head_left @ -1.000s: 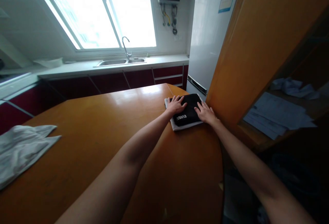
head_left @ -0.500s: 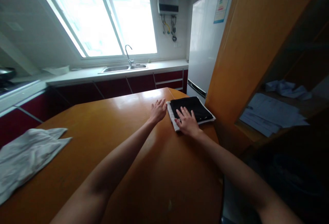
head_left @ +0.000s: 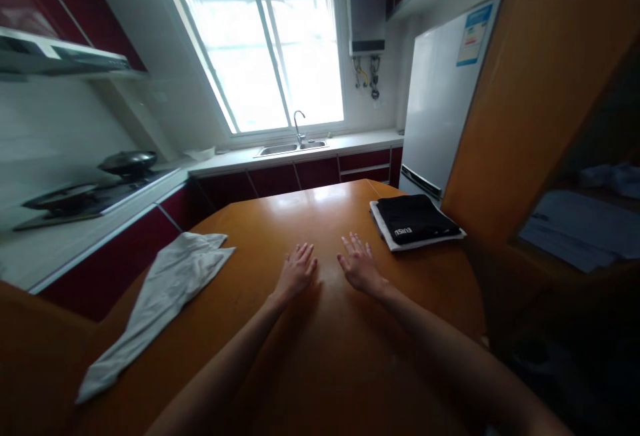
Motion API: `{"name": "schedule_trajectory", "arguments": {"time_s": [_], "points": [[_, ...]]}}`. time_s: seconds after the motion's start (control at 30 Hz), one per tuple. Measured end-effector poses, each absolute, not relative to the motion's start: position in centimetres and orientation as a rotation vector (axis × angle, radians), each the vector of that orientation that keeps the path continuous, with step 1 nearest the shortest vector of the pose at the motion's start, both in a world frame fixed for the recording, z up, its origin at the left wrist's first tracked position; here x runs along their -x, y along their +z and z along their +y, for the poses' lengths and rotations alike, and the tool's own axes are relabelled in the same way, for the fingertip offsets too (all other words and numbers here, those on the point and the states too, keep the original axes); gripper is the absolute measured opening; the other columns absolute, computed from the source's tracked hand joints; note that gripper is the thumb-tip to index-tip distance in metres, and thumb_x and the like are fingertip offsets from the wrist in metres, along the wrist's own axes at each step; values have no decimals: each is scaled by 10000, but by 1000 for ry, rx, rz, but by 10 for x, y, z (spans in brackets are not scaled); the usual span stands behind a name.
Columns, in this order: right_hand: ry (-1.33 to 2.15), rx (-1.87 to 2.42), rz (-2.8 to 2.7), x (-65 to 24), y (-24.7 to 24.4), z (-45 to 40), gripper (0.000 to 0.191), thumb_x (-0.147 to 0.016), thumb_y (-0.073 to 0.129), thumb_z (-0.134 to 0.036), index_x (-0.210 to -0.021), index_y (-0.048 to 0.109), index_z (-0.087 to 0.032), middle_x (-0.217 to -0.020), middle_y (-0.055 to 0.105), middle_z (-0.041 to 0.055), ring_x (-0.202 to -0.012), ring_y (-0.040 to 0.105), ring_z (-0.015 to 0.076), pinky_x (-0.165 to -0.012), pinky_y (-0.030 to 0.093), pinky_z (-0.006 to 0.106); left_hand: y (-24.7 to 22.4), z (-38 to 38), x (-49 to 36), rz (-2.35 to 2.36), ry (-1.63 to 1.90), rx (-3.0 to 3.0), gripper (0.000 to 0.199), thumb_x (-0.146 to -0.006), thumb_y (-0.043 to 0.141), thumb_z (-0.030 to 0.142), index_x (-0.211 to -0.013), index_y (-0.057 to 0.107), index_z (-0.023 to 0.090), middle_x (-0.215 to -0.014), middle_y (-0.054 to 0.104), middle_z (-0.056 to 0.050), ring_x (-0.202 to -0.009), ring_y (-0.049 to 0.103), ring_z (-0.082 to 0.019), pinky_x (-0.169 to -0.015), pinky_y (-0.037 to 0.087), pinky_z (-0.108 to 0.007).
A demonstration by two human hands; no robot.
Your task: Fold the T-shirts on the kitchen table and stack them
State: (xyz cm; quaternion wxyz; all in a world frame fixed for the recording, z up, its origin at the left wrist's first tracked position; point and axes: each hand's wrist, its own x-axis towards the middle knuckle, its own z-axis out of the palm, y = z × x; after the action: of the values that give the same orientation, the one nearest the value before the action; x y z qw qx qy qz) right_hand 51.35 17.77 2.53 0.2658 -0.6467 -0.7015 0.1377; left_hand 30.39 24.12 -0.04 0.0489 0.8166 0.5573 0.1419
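Note:
My left hand is over the middle of the wooden table, fingers stretched out and holding nothing. Beside it, to the right, my right hand is open too, its fingers spread. Whether either palm touches the tabletop I cannot tell. Right of my right hand lies a folded black garment with white lettering, stacked on a folded white cloth. A crumpled white garment is spread along the table's left side, apart from my left hand.
A tall wooden cabinet and a fridge border the table on the right. Beyond the far edge is a counter with a sink. On the left, a wok sits on the stove.
My right hand has left the black garment and moved left over the table. My left hand has drawn away from the stack. The view has turned left.

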Motion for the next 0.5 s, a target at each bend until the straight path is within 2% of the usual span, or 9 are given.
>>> {"name": "schedule_trajectory", "arguments": {"time_s": [0.23,0.5], "points": [[500,1770,-1952,-455,0,188,629,-992,382,-427,-1540,359,-120,-1645,192,183,-1529,151,287,-1208,121,534,-18,203,-270,1749,377,-2447,530,-1015,354,399,-1497,449,201,-1599,350,-117,-1505,252,-287,-1201,226,-538],[374,1860,-2072,-430,-32,191,583,-987,395,-410,-1515,423,-164,-1636,230,169,-1528,156,281,-1210,60,540,-30,196,-267,1714,294,-2489,556,-1003,355,447,-1511,439,237,-1616,316,-101,-1512,232,-288,-1219,184,-520]]}}
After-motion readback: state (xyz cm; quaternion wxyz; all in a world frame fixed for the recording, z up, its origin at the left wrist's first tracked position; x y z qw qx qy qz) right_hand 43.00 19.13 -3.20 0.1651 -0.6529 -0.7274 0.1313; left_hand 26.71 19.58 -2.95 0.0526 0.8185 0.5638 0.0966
